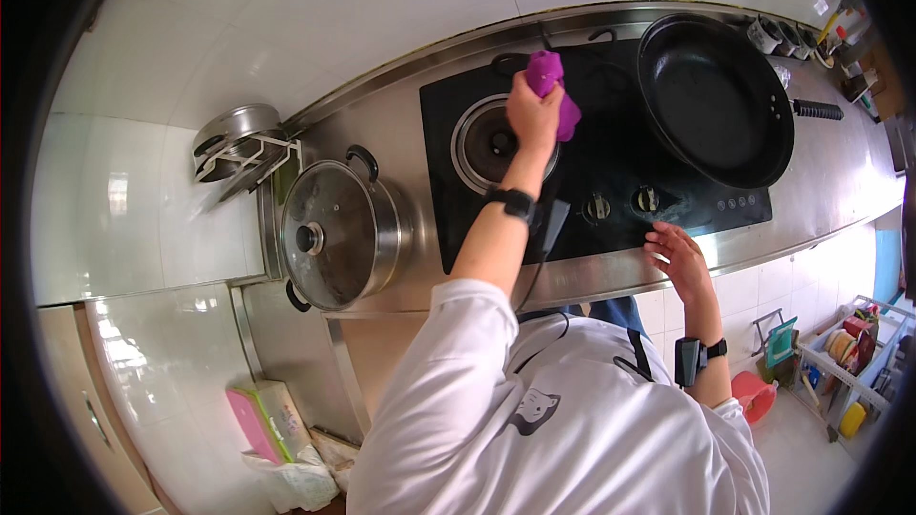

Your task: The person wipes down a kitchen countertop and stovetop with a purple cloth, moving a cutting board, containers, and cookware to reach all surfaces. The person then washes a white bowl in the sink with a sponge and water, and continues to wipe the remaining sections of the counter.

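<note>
My left hand [535, 113] grips a bunched purple cloth [545, 71] above the left burner [494, 143] of a black gas cooktop [572, 157]. Part of the cloth hangs down beside my fingers on the right. At the cooktop's front edge, my right hand [673, 250] is held with its fingers loosely bent and apart, holding nothing. Just beyond those fingers are two control knobs [647, 199]. A large black wok-like pan [715, 100] lies over the right part of the cooktop, hiding what is beneath. Whether the cloth touches the cooktop, I cannot tell.
A lidded steel pot [333, 236] stands on the steel counter at left, near a white rack [250, 157] with lids or pans. Small containers [780, 37] line the back right. Below at right are a red bucket [753, 395] and a storage shelf [837, 365].
</note>
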Motion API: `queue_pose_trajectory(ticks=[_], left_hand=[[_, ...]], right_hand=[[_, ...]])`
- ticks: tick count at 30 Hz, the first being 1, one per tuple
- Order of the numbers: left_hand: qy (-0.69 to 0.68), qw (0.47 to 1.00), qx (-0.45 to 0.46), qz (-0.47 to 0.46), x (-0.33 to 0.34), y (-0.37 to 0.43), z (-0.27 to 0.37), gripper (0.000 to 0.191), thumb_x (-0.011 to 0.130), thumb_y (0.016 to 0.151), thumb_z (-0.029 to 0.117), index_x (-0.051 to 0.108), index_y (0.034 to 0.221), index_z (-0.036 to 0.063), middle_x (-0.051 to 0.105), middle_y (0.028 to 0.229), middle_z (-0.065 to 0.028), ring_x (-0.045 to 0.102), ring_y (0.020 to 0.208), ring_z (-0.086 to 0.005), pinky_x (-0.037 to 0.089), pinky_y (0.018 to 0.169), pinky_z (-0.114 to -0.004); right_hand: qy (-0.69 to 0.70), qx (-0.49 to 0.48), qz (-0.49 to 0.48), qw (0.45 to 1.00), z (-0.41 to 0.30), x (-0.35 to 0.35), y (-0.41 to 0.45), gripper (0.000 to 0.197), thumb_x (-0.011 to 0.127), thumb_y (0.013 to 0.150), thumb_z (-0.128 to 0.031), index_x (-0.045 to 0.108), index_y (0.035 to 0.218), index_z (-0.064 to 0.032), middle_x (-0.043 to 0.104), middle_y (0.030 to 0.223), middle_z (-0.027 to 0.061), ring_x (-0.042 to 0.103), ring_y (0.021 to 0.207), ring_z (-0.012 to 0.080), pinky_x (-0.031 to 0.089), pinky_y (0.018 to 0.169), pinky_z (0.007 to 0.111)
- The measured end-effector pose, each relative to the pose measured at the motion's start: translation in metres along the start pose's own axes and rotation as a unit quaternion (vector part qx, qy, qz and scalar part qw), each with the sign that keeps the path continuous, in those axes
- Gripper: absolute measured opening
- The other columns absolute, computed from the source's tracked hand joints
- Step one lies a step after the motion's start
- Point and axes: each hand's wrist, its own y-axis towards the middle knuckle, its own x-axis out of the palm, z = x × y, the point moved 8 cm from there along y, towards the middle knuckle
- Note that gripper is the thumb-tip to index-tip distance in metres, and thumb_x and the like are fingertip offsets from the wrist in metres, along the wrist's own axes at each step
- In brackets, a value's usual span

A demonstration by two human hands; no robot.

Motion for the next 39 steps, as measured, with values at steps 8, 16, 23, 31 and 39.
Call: queue_pose_trajectory(ticks=[8, 16, 23, 31, 39], left_hand=[[-0.028, 0.996, -0.016, -0.08, 0.054, -0.034, -0.012, 0.038, 0.071, 0.075, 0.022, 0.058, 0.107, 0.004, 0.066, 0.094, -0.0203, 0.063, 0.089, -0.0386, 0.05, 0.076, -0.042], [-0.075, 0.99, -0.004, -0.116, 0.043, -0.056, -0.004, 0.038, 0.069, 0.077, 0.019, 0.057, 0.111, 0.0039, 0.065, 0.098, -0.02, 0.062, 0.092, -0.0392, 0.05, 0.078, -0.044], [0.051, 0.998, 0.034, -0.017, -0.086, 0.041, -0.077, 0.045, 0.07, 0.075, 0.021, 0.056, 0.114, 0.0038, 0.062, 0.101, -0.0191, 0.06, 0.093, -0.0364, 0.047, 0.083, -0.044], [0.396, 0.873, 0.064, -0.277, -0.054, 0.06, -0.162, 0.041, 0.061, 0.086, 0.033, 0.056, 0.126, 0.0283, 0.043, 0.135, -0.011, 0.041, 0.123, -0.0378, 0.041, 0.096, -0.053], [0.456, 0.859, 0.083, -0.219, -0.099, -0.005, -0.14, 0.039, 0.063, 0.082, 0.02, 0.06, 0.121, 0.0262, 0.048, 0.118, -0.0128, 0.045, 0.114, -0.0373, 0.045, 0.088, -0.054]], right_hand=[[-0.002, 0.006, 0.003, 1.0, 0.014, -0.01, -0.001, 0.027, 0.044, 0.098, -0.021, 0.058, 0.117, -0.0069, 0.065, 0.106, 0.0066, 0.063, 0.094, 0.0164, 0.049, 0.081, 0.031], [-0.016, 0.026, -0.028, 0.999, 0.015, 0.015, 0.007, 0.028, 0.047, 0.098, -0.021, 0.058, 0.119, -0.0066, 0.065, 0.106, 0.0071, 0.063, 0.095, 0.0167, 0.049, 0.081, 0.031], [-0.027, 0.014, 0.008, 0.999, 0.015, 0.002, -0.001, 0.026, 0.045, 0.098, -0.019, 0.057, 0.117, -0.0063, 0.065, 0.1, 0.0053, 0.062, 0.089, 0.0154, 0.049, 0.078, 0.029], [-0.03, 0.042, 0.028, 0.998, 0.035, -0.003, 0.004, 0.027, 0.044, 0.099, -0.023, 0.059, 0.115, -0.0078, 0.065, 0.101, 0.005, 0.062, 0.091, 0.0142, 0.048, 0.08, 0.029], [-0.082, 0.038, -0.017, 0.996, 0.025, 0.02, 0.022, 0.027, 0.046, 0.099, -0.024, 0.059, 0.116, -0.0082, 0.065, 0.102, 0.0051, 0.062, 0.091, 0.0133, 0.048, 0.08, 0.028]])
